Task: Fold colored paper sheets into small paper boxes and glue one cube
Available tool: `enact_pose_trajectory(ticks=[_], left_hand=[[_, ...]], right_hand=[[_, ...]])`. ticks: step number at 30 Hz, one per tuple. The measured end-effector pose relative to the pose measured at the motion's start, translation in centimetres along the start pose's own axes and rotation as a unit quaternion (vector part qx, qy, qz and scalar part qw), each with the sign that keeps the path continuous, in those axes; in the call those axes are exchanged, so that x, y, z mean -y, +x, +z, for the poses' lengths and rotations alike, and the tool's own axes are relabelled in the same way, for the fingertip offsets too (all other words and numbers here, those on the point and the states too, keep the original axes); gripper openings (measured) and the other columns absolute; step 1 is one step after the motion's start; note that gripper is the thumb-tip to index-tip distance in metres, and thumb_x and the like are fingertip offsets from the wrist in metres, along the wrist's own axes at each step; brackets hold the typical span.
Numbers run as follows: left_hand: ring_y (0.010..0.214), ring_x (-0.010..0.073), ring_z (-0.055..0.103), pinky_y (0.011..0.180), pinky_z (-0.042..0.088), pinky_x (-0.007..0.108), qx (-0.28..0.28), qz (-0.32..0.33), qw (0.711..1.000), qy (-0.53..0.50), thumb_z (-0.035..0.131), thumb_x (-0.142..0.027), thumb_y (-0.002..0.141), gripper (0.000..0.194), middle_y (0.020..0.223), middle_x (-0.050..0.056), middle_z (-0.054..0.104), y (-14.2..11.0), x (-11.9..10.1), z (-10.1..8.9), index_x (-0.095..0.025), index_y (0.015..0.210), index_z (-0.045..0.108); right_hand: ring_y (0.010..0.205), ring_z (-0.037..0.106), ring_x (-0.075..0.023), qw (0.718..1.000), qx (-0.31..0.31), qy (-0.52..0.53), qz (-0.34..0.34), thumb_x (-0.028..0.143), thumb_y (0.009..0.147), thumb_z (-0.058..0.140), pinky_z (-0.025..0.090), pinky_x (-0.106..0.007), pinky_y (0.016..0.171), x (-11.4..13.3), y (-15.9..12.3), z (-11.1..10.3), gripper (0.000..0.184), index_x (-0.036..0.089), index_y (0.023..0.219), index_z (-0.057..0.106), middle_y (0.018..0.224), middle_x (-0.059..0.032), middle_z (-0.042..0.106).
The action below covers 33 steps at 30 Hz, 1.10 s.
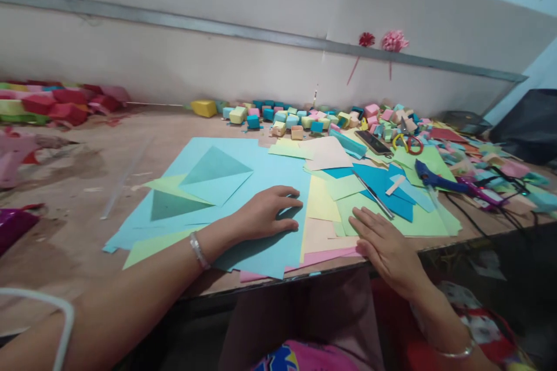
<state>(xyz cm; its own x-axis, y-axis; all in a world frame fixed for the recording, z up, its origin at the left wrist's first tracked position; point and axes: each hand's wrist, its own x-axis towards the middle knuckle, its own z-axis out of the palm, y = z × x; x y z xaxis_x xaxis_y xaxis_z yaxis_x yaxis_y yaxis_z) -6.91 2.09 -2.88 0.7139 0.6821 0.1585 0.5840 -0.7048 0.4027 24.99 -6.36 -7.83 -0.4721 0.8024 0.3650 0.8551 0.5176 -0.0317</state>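
My left hand (272, 211) rests over a large light blue sheet of paper (278, 171), its fingers apart and holding nothing. Beyond its wrist, a folded blue piece of paper (217, 174) and a green one (174, 197) stand partly raised on that sheet. My right hand (385, 240) lies flat at the table's front edge, on light green paper (418, 226). Just past its fingertips is a slim pen-like tool (373, 194), lying across dark blue paper (394, 206). Pink paper (326, 256) shows at the edge between both hands.
Many small paper boxes (291, 120) line the wall. To the right lie a phone (373, 142), scissors (407, 142), a blue glue gun (439, 178) with cables, and paper scraps. Larger red boxes (67, 110) and a pink glue gun (17, 153) are at left.
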Motion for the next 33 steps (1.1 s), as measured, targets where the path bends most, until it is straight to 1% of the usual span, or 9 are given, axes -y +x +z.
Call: enact_pose_trajectory(ticks=[12, 15, 17, 20, 22, 25, 27, 30, 33], left_hand=[[0.122, 0.0266, 0.055, 0.101, 0.045, 0.041, -0.030, 0.002, 0.999, 0.013, 0.056, -0.037, 0.091, 0.036, 0.134, 0.013, 0.058, 0.0, 0.1, 0.4, -0.020, 0.122, 0.064], [0.123, 0.0298, 0.052, 0.106, 0.038, 0.048, -0.135, -0.098, 0.985, 0.049, 0.050, -0.027, 0.091, 0.037, 0.130, 0.014, 0.060, 0.4, 1.8, -0.4, -0.019, 0.124, 0.062], [0.129, 0.0350, 0.046, 0.111, 0.030, 0.051, -0.244, -0.219, 0.942, 0.065, 0.061, -0.020, 0.079, 0.046, 0.134, 0.016, 0.057, 0.2, 3.6, -1.6, -0.019, 0.125, 0.062], [0.140, 0.0499, 0.019, 0.109, 0.003, 0.070, -0.309, -0.306, 0.897, 0.083, 0.066, -0.011, 0.068, 0.067, 0.143, 0.026, 0.045, -0.6, 6.5, -3.6, -0.010, 0.134, 0.052], [0.140, 0.0520, 0.017, 0.103, -0.007, 0.075, -0.331, -0.340, 0.876, 0.085, 0.067, -0.009, 0.065, 0.071, 0.134, 0.026, 0.052, -1.3, 8.1, -4.5, -0.008, 0.134, 0.050], [0.125, 0.0492, 0.041, 0.100, -0.001, 0.078, -0.342, -0.372, 0.861, 0.066, 0.070, -0.009, 0.063, 0.065, 0.100, 0.019, 0.067, -1.8, 9.5, -5.1, -0.011, 0.126, 0.055], [0.114, 0.0444, 0.051, 0.102, 0.013, 0.074, -0.352, -0.371, 0.858, 0.055, 0.071, -0.010, 0.063, 0.059, 0.092, 0.015, 0.067, -1.6, 9.6, -5.3, -0.015, 0.121, 0.059], [0.106, 0.0355, 0.057, 0.100, 0.035, 0.056, -0.374, -0.334, 0.863, 0.051, 0.068, -0.015, 0.071, 0.049, 0.097, 0.012, 0.065, -0.9, 8.5, -5.7, -0.021, 0.119, 0.060], [0.090, 0.0251, 0.059, 0.089, 0.044, 0.039, -0.430, -0.275, 0.860, 0.017, 0.064, -0.020, 0.076, 0.043, 0.093, 0.007, 0.063, -0.3, 6.7, -5.9, -0.022, 0.118, 0.062]], right_hand=[[0.137, 0.043, -0.0252, 0.999, -0.034, 0.007, -0.004, 0.030, 0.098, 0.043, 0.038, -0.047, 0.112, -0.1, -0.3, 0.5, 0.043, 0.021, 0.139, 0.052, 0.146, -0.0071, 0.050], [0.136, 0.045, -0.0254, 0.999, -0.036, 0.009, -0.004, 0.030, 0.097, 0.044, 0.038, -0.048, 0.112, -0.2, -0.4, 0.5, 0.043, 0.022, 0.139, 0.051, 0.146, -0.0072, 0.050], [0.136, 0.045, -0.0258, 0.999, -0.037, 0.010, -0.006, 0.029, 0.097, 0.044, 0.038, -0.048, 0.112, -0.2, -0.3, 0.4, 0.043, 0.021, 0.138, 0.052, 0.145, -0.0077, 0.051], [0.136, 0.044, -0.0262, 0.999, -0.037, 0.011, -0.010, 0.028, 0.097, 0.043, 0.039, -0.048, 0.111, -0.1, -0.2, 0.4, 0.042, 0.020, 0.137, 0.053, 0.145, -0.0087, 0.051], [0.136, 0.045, -0.0263, 0.999, -0.037, 0.011, -0.011, 0.028, 0.097, 0.043, 0.040, -0.048, 0.111, 0.0, -0.1, 0.3, 0.041, 0.020, 0.136, 0.054, 0.144, -0.0091, 0.052], [0.136, 0.045, -0.0275, 0.999, -0.037, 0.008, -0.017, 0.029, 0.097, 0.044, 0.040, -0.050, 0.110, 0.2, -0.1, -0.1, 0.040, 0.020, 0.135, 0.054, 0.144, -0.0108, 0.052], [0.136, 0.044, -0.0295, 0.998, -0.048, 0.004, -0.026, 0.029, 0.096, 0.047, 0.039, -0.052, 0.110, 0.3, 0.2, -1.0, 0.040, 0.018, 0.133, 0.055, 0.145, -0.0133, 0.050], [0.134, 0.045, -0.0305, 0.996, -0.072, 0.017, -0.040, 0.029, 0.095, 0.050, 0.042, -0.052, 0.108, 0.4, 2.0, -3.1, 0.040, 0.019, 0.133, 0.054, 0.146, -0.0152, 0.047], [0.132, 0.048, -0.0282, 0.991, -0.079, 0.093, -0.051, 0.032, 0.096, 0.050, 0.047, -0.047, 0.104, 0.1, 6.3, -5.1, 0.040, 0.023, 0.134, 0.054, 0.143, -0.0124, 0.051]])
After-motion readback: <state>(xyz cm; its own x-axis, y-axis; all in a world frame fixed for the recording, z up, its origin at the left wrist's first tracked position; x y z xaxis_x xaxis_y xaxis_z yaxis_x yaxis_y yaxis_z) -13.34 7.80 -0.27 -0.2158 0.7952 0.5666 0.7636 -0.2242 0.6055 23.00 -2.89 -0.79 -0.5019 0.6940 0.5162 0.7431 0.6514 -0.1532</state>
